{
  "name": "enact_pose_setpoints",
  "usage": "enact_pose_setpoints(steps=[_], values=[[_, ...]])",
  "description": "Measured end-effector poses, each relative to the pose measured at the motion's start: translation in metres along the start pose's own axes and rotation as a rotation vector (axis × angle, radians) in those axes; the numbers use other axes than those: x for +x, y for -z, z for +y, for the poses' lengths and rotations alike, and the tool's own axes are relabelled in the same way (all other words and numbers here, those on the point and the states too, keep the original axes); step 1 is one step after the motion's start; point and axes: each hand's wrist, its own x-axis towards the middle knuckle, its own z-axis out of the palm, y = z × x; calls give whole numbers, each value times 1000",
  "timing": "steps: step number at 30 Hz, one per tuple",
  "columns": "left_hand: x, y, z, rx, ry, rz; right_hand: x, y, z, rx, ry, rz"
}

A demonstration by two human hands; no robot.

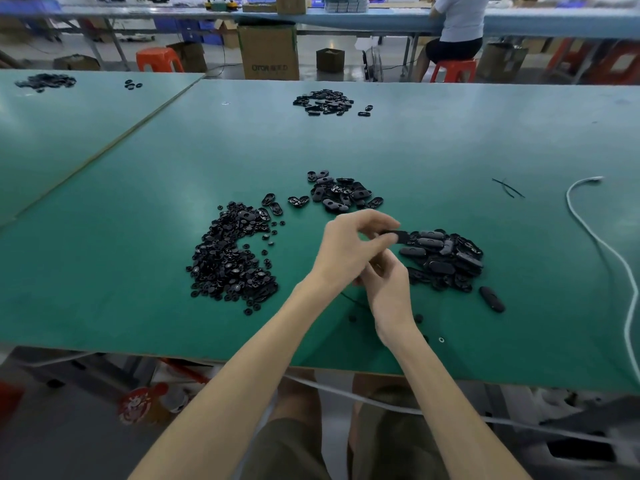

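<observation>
Left hand [356, 244] pinches a black oval piece [394, 236] between thumb and fingertips. The piece is held above the table [138, 237], at the left edge of the big shell pile [445, 259]. Its far end overlaps the pile's nearest shells; whether it touches them is not clear.

Right hand [388, 289] sits just left of the pile, below the left hand, fingers curled inward. Cannot tell if it grips anything.

A lone shell [491, 299] lies just right of the pile's near end. A smaller shell cluster [343, 194] lies beyond the pile, to its left. A heap of small round parts [232, 261] lies well left of the pile. A far cluster [323, 102] lies well beyond the pile. A white cable [595, 237] runs right of the pile, apart from it.
</observation>
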Motion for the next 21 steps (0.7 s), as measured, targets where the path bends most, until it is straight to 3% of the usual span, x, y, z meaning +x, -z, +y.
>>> enact_pose_setpoints(steps=[6,11,21], values=[[28,-39,16,8,66,-181,-2,-1,-7,-11,-47,44],[22,-23,8,130,94,-57,-1,1,-1,16,-8,16],[3,97,-13,790,343,-65,2,1,6,-52,-19,12]])
